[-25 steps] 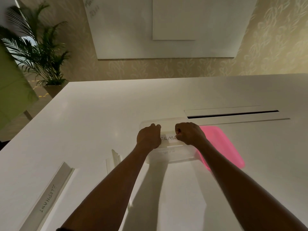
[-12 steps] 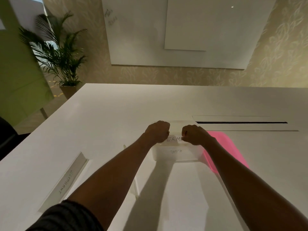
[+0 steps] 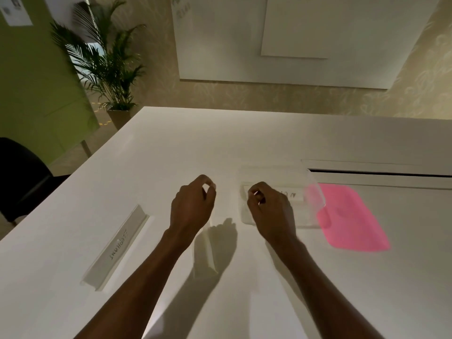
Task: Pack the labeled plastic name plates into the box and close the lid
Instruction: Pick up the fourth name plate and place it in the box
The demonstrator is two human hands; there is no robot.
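Name plate with lettering point(image 3: 291, 194) lying inside clear box point(image 3: 271, 171); ELEPHANT plate point(image 3: 117, 243) on table point(image 3: 220, 143) well to the left, third plate point(image 3: 206, 250) between forearms. Pink lid point(image 3: 352, 218) off, just right of box. Left hand point(image 3: 193, 204) loosely curled, empty, beside box. Right hand point(image 3: 269, 209) curled over boxed plate, grip unclear. Mid-packing, probably; next calls for picking up nearest loose plate.

pink lid point(image 3: 352, 221), white table point(image 3: 171, 152), clear box point(image 3: 310, 189)
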